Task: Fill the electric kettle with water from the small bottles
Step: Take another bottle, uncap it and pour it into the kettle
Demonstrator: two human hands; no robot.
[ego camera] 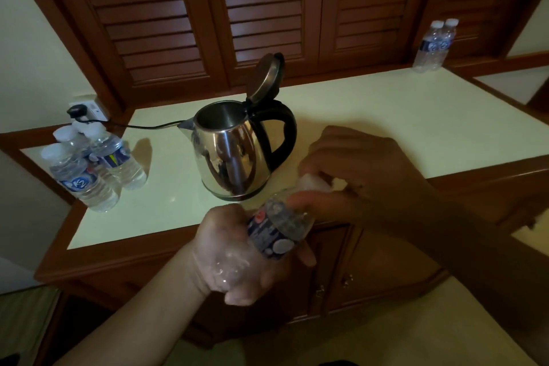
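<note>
A steel electric kettle point(234, 151) with a black handle stands on the pale counter point(371, 116), its lid flipped up and open. In front of the counter's edge my left hand point(237, 258) grips a small clear water bottle point(276, 229) with a blue label, tilted toward the right. My right hand point(365, 169) pinches the bottle's white cap point(312, 183) between thumb and fingers. Whether the cap is on or off the neck is hidden by my fingers. Three capped small bottles point(92, 163) stand grouped at the counter's left end.
Two more small bottles point(433, 44) stand at the counter's far right corner. The kettle's black cord point(139, 125) runs left to a wall socket point(86, 108). Brown louvred doors rise behind the counter, and wooden cabinet doors lie below its front edge.
</note>
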